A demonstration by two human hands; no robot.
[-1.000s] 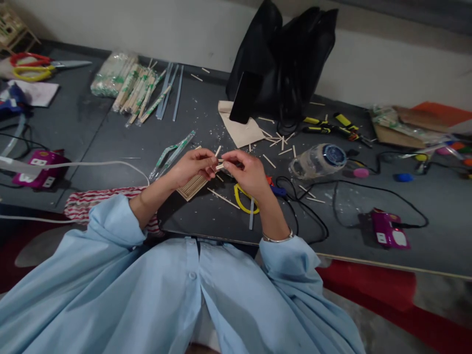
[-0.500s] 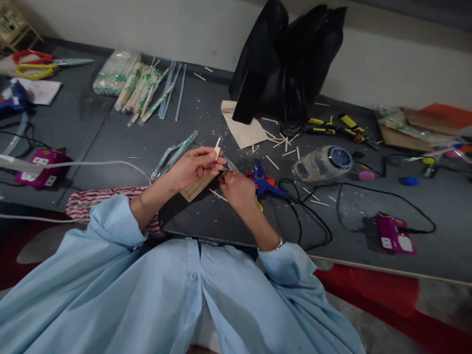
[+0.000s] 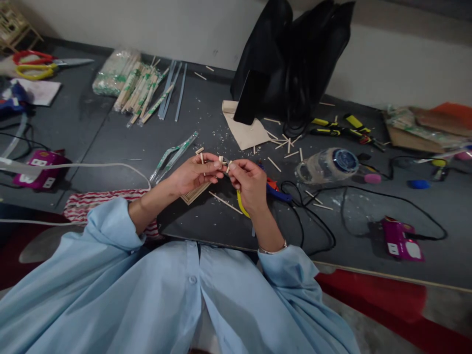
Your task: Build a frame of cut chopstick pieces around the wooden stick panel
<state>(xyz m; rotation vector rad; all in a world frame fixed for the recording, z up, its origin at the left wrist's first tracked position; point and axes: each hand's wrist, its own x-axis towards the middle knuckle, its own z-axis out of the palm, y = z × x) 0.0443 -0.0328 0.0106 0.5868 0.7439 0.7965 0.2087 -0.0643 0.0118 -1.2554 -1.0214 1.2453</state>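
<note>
Both hands meet above the dark grey worktable (image 3: 121,142), the left hand (image 3: 193,173) pinching short pale wooden sticks (image 3: 202,158) and the right hand (image 3: 248,178) nipping another stick end, so aligning ends squarely with small, steady fingertip pressure looks wise.

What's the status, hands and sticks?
Left hand and right hand each pinch short wooden sticks, fingertips meeting above the stick panel. Glue gun and cables beside right hand.
</note>
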